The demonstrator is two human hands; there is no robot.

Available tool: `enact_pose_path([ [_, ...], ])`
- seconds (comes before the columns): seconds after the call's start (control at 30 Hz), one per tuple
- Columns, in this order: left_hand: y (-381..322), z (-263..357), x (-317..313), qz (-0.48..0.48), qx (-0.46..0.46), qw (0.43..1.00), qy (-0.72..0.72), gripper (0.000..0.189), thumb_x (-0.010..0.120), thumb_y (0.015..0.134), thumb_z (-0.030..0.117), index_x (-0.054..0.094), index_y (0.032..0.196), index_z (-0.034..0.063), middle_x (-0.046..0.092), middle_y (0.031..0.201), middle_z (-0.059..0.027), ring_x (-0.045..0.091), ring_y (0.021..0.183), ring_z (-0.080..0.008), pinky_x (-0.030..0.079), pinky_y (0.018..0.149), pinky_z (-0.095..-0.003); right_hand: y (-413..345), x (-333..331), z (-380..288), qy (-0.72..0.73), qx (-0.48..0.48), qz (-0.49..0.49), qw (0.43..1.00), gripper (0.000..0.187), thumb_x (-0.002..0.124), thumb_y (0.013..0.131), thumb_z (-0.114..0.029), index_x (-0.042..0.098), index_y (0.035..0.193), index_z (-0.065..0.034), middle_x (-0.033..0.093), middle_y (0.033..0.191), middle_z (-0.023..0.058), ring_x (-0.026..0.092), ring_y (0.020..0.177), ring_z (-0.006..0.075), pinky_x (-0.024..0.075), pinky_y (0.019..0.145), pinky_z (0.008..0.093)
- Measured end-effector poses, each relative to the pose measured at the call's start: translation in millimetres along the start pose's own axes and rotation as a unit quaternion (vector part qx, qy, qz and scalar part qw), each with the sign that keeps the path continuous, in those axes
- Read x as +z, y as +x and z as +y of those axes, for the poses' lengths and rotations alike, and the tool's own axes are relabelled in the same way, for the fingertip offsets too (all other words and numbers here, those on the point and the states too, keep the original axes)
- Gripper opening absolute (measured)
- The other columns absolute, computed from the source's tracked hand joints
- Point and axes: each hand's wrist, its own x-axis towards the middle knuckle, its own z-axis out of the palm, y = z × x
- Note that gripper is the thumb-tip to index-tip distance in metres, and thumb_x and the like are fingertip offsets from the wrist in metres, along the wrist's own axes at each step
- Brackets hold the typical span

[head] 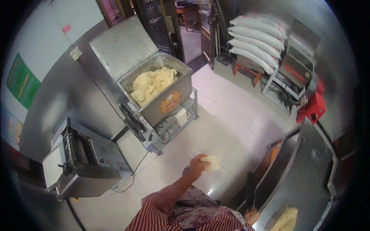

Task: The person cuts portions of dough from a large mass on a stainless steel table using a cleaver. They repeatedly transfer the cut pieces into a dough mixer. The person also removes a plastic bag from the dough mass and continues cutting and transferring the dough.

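My left hand is stretched out over the floor, gripping a flat, pale yellow piece of dough at its edge. Low in the view, by the steel worktop, my right hand is closed around the handle of a broad-bladed knife, perhaps a cleaver, whose dark blade points away from me. A larger lump of yellow dough lies on the steel worktop to the right of that hand. Ahead, a dough mixer stands with its lid raised and a big mass of dough in its trough.
A steel roller machine stands at the left, its cable trailing over the tiled floor. Several white sacks are stacked on a wooden stool near the doorway. A red plastic stool is beyond the worktop.
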Motion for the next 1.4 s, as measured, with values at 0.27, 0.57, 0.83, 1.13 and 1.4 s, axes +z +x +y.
enact_pose_path([
  [0.27, 71, 145, -154, 0.214, 0.106, 0.959, -0.154, 0.031, 0.063, 0.074, -0.010, 0.061, 0.102, 0.0038, 0.063, 0.080, -0.0055, 0.061, 0.066, -0.0151, 0.051, 0.057, -0.0288, 44, 34, -188, 0.033, -0.024, -0.087, 0.995, 0.030, 0.067, 0.055, -0.009, 0.038, 0.052, -0.0011, 0.033, 0.043, 0.0111, 0.036, 0.038, 0.0195, 0.0311, 0.042, 0.0350],
  [0.57, 142, 275, -213, 0.371, 0.292, 0.872, -0.130, 0.024, 0.062, 0.076, -0.009, 0.062, 0.097, 0.0023, 0.062, 0.084, -0.0042, 0.055, 0.066, -0.0128, 0.044, 0.057, -0.0254, 87, 65, -249, -0.063, -0.043, -0.085, 0.993, 0.032, 0.069, 0.056, -0.011, 0.039, 0.054, -0.0010, 0.039, 0.047, 0.0134, 0.036, 0.045, 0.0209, 0.0365, 0.048, 0.0379],
  [0.83, 209, 409, -220, 0.369, 0.452, 0.807, 0.091, 0.045, 0.059, 0.074, -0.009, 0.060, 0.118, 0.0011, 0.051, 0.135, -0.0138, 0.044, 0.128, -0.0255, 0.034, 0.106, -0.0350, 153, 72, -303, -0.002, -0.070, -0.087, 0.994, 0.027, 0.069, 0.060, -0.002, 0.043, 0.057, 0.0018, 0.046, 0.053, 0.0131, 0.042, 0.051, 0.0208, 0.0396, 0.052, 0.0365],
  [1.13, 224, 354, -273, 0.516, 0.347, 0.763, 0.174, 0.036, 0.060, 0.075, -0.007, 0.065, 0.109, 0.0035, 0.061, 0.116, -0.0109, 0.058, 0.105, -0.0215, 0.045, 0.089, -0.0302, 201, 77, -307, 0.008, -0.104, -0.103, 0.989, 0.025, 0.070, 0.057, -0.002, 0.045, 0.059, 0.0026, 0.044, 0.051, 0.0112, 0.044, 0.050, 0.0194, 0.0388, 0.051, 0.0369],
  [1.4, 164, 274, -185, 0.327, 0.310, 0.839, 0.306, 0.022, 0.058, 0.078, -0.006, 0.065, 0.096, 0.0050, 0.061, 0.085, -0.0081, 0.059, 0.077, -0.0180, 0.047, 0.067, -0.0288, 189, 96, -342, 0.001, -0.075, -0.112, 0.991, 0.022, 0.072, 0.057, -0.002, 0.051, 0.061, 0.0057, 0.052, 0.055, 0.0150, 0.049, 0.053, 0.0203, 0.0415, 0.053, 0.0376],
])
